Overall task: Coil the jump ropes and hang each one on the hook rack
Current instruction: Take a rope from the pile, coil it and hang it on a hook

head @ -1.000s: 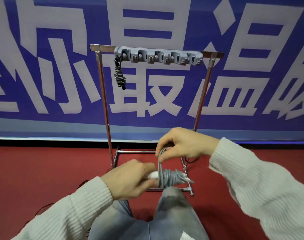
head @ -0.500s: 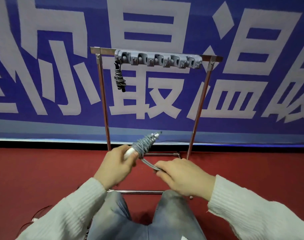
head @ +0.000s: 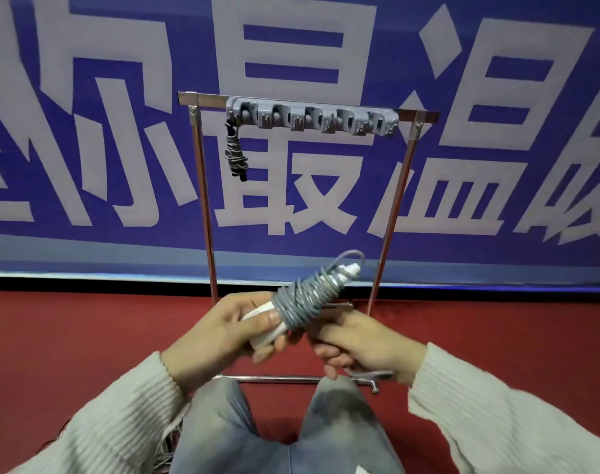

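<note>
A grey jump rope is wound in tight turns round its white handles, which point up and to the right. My left hand grips the lower end of the white handles. My right hand sits just right of the bundle with its fingers curled against the bottom turns of rope. A small loop of rope sticks out past the handle tip. The grey hook rack sits on the top bar of a metal stand. A dark coiled jump rope hangs from its leftmost hook.
A blue banner with large white characters covers the wall behind the stand. The floor is red carpet. My knees in grey trousers fill the bottom middle. Thin cords lie on the floor at lower left.
The wound rope bundle has turned and risen to point up and right. My right hand has come in closer under the bundle, against the lower turns.
</note>
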